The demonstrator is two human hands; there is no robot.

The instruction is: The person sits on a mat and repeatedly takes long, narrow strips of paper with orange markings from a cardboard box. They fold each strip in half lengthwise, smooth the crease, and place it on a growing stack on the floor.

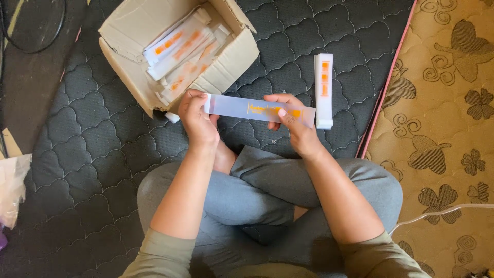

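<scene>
Both hands hold one long, flat, translucent white carton sleeve (259, 109) with orange print, stretched level between them above the crossed legs. The left hand (197, 119) is closed on its plain end at about 9 o'clock of the sleeve, thumb on top, fingers curled round the edge. The right hand (290, 123) pinches the printed end at about 3 o'clock, thumb over the near edge and fingertips behind.

The sleeve looks unfolded and flat, so the step in hand seems to be shaping or opening it. That would call for a light squeeze on the long edges so the walls pop square without creasing.

Just beyond the right hand, at 2 o'clock, a finished-looking white box (323, 90) with orange marks lies on the dark quilted mat (92, 139), nearly touching the sleeve's tip. At 11 o'clock an open cardboard box (128, 31) holds a loose stack of similar flat sleeves (180, 51). A tan patterned mattress (442, 103) borders the mat at 3 o'clock.
</scene>
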